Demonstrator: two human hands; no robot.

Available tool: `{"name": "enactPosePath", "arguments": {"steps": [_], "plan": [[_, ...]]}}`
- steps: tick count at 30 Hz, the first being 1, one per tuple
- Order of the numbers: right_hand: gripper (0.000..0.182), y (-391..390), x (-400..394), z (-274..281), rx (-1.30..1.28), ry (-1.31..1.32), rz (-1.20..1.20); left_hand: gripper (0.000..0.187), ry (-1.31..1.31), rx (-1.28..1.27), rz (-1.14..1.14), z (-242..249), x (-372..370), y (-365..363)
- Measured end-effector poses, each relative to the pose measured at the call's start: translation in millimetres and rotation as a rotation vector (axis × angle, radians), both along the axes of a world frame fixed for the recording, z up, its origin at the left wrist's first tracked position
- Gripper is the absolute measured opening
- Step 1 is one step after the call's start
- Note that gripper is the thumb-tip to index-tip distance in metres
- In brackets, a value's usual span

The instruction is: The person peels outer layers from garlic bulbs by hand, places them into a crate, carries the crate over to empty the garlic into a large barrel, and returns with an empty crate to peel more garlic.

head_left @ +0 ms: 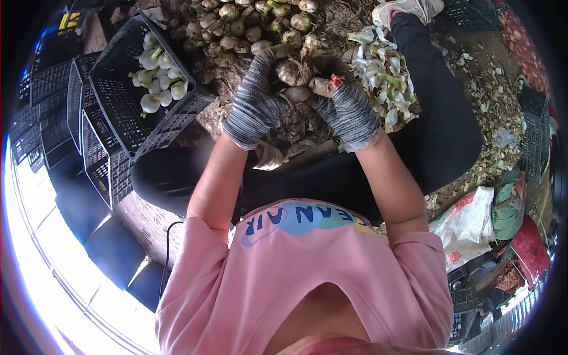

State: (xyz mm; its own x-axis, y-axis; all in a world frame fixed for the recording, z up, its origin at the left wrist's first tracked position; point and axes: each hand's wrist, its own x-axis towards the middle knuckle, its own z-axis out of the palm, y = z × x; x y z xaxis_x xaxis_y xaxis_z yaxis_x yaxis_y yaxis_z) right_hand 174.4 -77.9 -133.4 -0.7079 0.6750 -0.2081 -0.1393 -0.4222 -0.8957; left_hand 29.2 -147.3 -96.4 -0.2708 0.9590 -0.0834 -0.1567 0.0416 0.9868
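- Crate: left of the grip, tilted, with peeled white bulbs inside.
- Heap: unpeeled brown bulbs on the ground, just beyond the grip.
- Left hand: in a striped glove, its fingers closed on the near bulb's left side.
- Bulb: brown and rooty, between both hands.
- Right hand: gloved, curled beside the bulb, near a red scrap; I cannot tell what it grasps.
- Peelings: pale, piled just right of the grip.
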Motion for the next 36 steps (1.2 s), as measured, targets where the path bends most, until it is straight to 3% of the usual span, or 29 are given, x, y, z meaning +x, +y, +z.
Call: {"name": "enactPosePath", "arguments": {"steps": [2, 4, 6, 8, 9, 12, 15, 18, 21, 24, 27, 29, 31, 32, 34, 35, 36], "plan": [[0.026, -3, -5, 20, -0.281, 0.096, -0.159, 0.057, 0.147, 0.001, 0.04, 2, 1, -6], [0.024, 1, -9, -2, -0.641, 0.528, -0.072, 0.06, 0.225, 0.012, 0.079, 14, 8, -12], [0.023, -1, -6, -10, -0.604, 0.552, -0.088, 0.063, 0.497, 0.085, 0.095, 20, 10, -14], [0.023, -9, -9, 46, -0.174, 0.166, -0.213, 0.063, 0.804, 0.119, 0.072, 31, 10, -16], [0.024, -12, -10, 40, -0.242, 0.326, -0.263, 0.063, 0.821, 0.149, 0.111, 31, 14, -17], [0.023, -8, -8, 33, -0.272, 0.241, -0.214, 0.064, 1.003, 0.178, 0.07, 40, 18, -17], [0.022, -4, -3, 42, -0.207, 0.091, -0.178, 0.065, 0.97, 0.217, 0.06, 38, 19, -17], [0.021, 5, 3, 34, 0.294, -0.022, -0.077, 0.065, 0.782, 0.173, 0.066, 28, 19, -20], [0.023, 10, 6, 18, 0.443, -0.167, -0.01, 0.065, 0.706, 0.112, 0.071, 23, 13, -23], [0.027, 14, 6, 26, 0.509, -0.235, 0.115, 0.06, 0.106, 0.065, 0.095, 19, 17, -26], [0.032, 17, 6, 41, 0.354, -0.174, 0.107, 0.061, 1.06, 0.162, -0.006, -49, -10, -38], [0.034, 15, 8, 36, 0.434, -0.149, 0.09, 0.055, -0.059, -0.007, -0.061, -3, -4, -33], [0.035, 6, 8, 27, 0.373, 0.03, 0.054, 0.064, -0.799, -0.137, -0.077, -3, -8, -30], [0.035, 5, 7, 27, 0.364, -0.008, 0.042, 0.07, -1.133, -0.234, -0.013, -3, -10, -29], [0.035, 5, 3, 25, 0.348, -0.082, 0.015, 0.074, -0.793, -0.449, 0.213, -1, -6, -18], [0.033, 8, -1, 9, 0.232, -0.068, 0.075, 0.072, -0.825, -0.189, -0.3, -10, -27, -18], [0.032, 5, 0, 5, 0.294, -0.092, 0.029, 0.07, -0.588, -0.199, -0.117, -13, -20, -20]]}}
